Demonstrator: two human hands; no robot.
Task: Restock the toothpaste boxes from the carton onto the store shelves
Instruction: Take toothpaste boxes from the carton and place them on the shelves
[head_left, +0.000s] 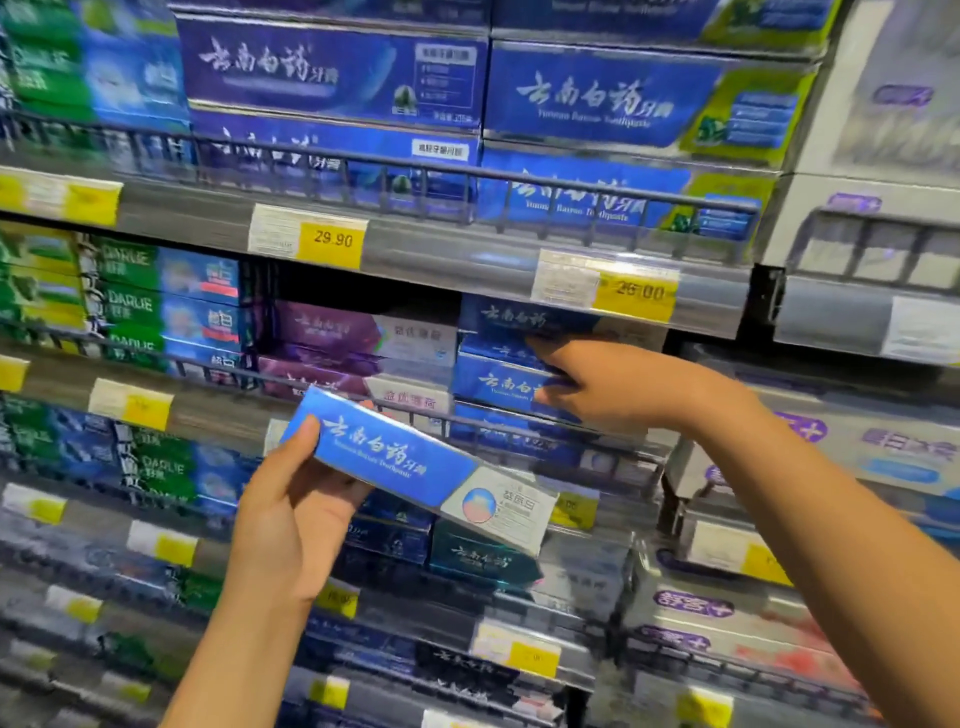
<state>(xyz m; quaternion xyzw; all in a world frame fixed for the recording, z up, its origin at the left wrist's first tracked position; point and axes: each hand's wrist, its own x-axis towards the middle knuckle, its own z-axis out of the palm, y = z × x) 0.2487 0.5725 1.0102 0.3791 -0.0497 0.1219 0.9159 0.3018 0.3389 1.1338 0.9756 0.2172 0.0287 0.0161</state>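
My left hand (291, 512) grips the left end of a blue toothpaste box (410, 462) with a white right end, held tilted in front of the shelves. My right hand (602, 387) reaches into the second shelf, fingers against the stack of matching blue boxes (498, 382) behind the wire rail. It touches the stack; a firm grasp cannot be made out. The carton is out of sight.
Purple boxes (337, 332) sit left of the blue stack, green and blue Darlie boxes (166, 301) further left. Larger blue boxes (332, 67) fill the top shelf. Yellow price tags (332, 240) line the shelf edges. White and purple boxes (883, 447) stand at the right.
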